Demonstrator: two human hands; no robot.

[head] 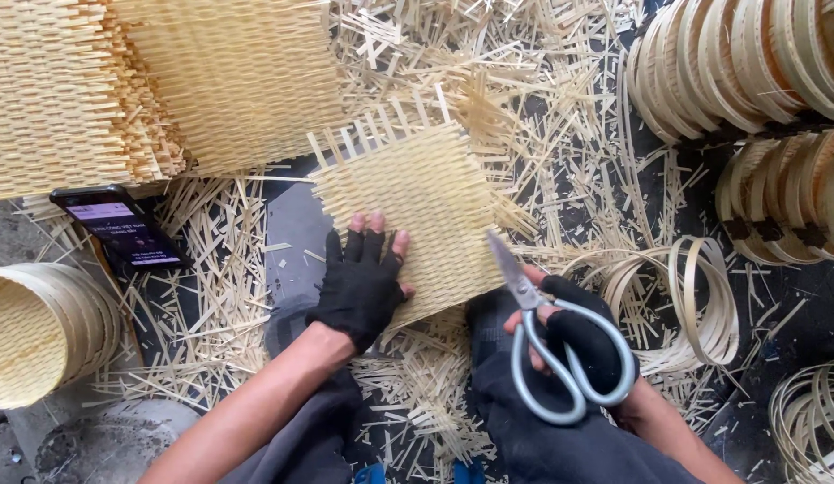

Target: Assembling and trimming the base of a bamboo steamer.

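Your left hand (pixel 361 285) lies flat on the woven mat (pixel 417 211), pinning it. Your right hand (pixel 578 336) grips the scissors (pixel 547 345), blades shut; trimming the ragged edge looks underway, so align the blades carefully.

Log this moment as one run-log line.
left hand: flat on woven mat | right hand: holding scissors, blades shut beside mat edge | around: bamboo scraps, hoops, phone

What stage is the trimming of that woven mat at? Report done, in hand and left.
Done: pale cut strips litter the floor, and trimmed woven sheets lie stacked. In hand: left hand presses the square pale woven bamboo mat; right hand holds grey metal scissors at its edge. Left: loose ends at the mat's top.
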